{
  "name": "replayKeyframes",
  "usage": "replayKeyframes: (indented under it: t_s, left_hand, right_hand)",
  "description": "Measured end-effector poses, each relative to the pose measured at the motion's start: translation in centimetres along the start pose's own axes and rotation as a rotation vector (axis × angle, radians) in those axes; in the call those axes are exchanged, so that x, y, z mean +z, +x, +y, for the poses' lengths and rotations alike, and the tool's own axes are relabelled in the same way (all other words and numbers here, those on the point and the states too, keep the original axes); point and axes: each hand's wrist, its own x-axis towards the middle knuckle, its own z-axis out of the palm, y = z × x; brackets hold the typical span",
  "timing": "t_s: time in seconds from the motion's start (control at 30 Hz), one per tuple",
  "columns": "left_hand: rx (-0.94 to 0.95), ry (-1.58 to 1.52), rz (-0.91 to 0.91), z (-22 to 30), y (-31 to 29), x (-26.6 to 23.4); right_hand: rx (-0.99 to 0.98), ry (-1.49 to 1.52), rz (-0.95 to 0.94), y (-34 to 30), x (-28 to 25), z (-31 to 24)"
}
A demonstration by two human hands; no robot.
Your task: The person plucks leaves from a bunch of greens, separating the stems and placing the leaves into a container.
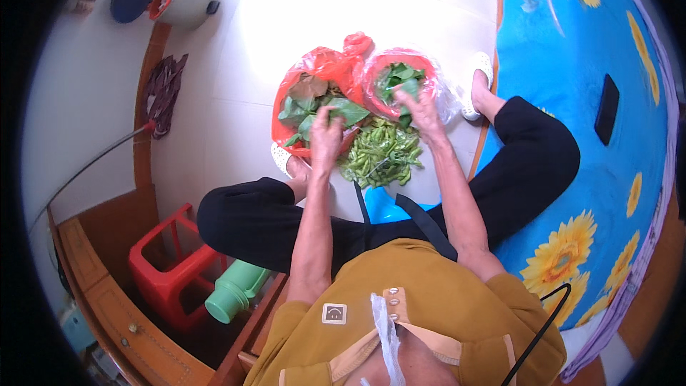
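Green leaves [291, 113] — beside curled left hand [326, 131], curled right hand [425, 112] (grip: can't tell).

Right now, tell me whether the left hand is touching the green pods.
Apart: in the head view, the red bag and a large green leaf show between the left hand and the green pods.

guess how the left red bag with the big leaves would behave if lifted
The red bag would probably sag and change shape, since its plastic looks thin and creased. It is likely light for its size, as mostly loose leaves show inside. It may spill if tilted, because it gapes open on top.
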Motion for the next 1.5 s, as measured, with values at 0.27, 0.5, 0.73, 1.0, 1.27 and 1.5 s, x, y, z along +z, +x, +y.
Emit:
replayKeyframes:
  t_s: [0.27,0.5,0.73,1.0,1.27,1.5]
  left_hand:
    - [0.163,0.413,-0.249,-8.4,-3.0,5.4]
    - [0.188,0.799,0.56,-8.6,1.7,-0.6]
    - [-0.142,0.744,0.356,-9.8,2.8,-3.7]
    - [-0.192,0.018,0.243,-2.5,2.7,-6.6]
    - [-0.105,-0.192,0.196,-0.2,1.6,-8.5]
    - [0.053,-0.118,0.224,-0.6,2.0,-8.2]
  right_hand:
    - [0.036,-0.684,0.239,7.1,-2.5,3.8]
    - [0.102,-0.524,0.065,6.9,-3.4,4.8]
    - [0.027,-0.531,-0.058,5.0,-0.4,5.3]
    - [-0.159,-0.407,-0.228,3.0,5.1,1.7]
    - [-0.607,-0.678,-0.257,1.5,10.3,-4.0]
    - [-0.867,-1.028,-0.302,4.2,13.3,-2.5]
